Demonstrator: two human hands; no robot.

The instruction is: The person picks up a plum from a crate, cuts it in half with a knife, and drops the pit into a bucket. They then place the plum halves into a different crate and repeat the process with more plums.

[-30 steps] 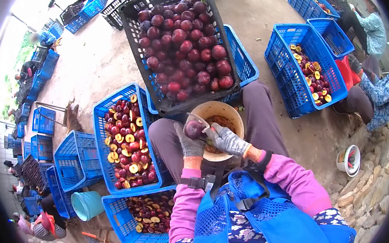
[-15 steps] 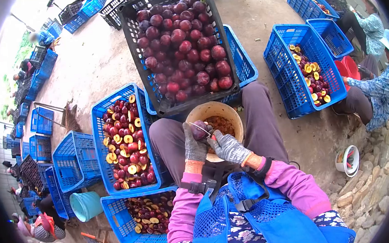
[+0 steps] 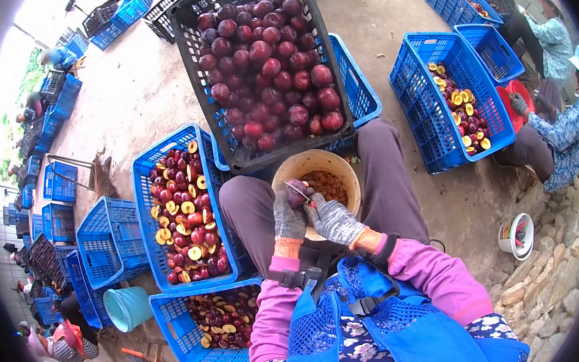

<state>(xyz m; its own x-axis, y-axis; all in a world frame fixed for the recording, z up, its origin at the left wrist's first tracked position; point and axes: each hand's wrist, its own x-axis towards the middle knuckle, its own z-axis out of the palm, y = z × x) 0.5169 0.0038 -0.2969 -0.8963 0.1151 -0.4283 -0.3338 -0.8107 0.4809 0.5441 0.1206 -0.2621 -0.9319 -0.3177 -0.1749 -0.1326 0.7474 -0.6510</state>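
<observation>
Gloved in grey, my left hand [image 3: 289, 216] is wrapped round a dark red plum [image 3: 298, 195]. My right hand [image 3: 338, 222], in a striped grey glove, grips a small knife [image 3: 289, 186] with a bit of red handle showing, and the thin blade lies across the plum. Both hands are close together over the near left rim of a cream bucket [image 3: 351, 174] between my knees, which has brown, wet-looking plum pits in its bottom. Just beyond the bucket, a black crate [image 3: 189, 73] full of whole plums rests on a blue crate [image 3: 366, 97].
To my left stand blue crates of halved plums [image 3: 202, 237] and a light blue bucket [image 3: 127, 308]. At right, a person [image 3: 558, 139] sits by a blue crate [image 3: 428, 129] and red bucket [image 3: 515, 95]. A white bucket [image 3: 515, 237] stands near the stones.
My hands keep their hold on plum and knife, the blade still across the fruit. The view has shifted slightly. At right, the seated person's gloved hand now shows over the red bucket.
</observation>
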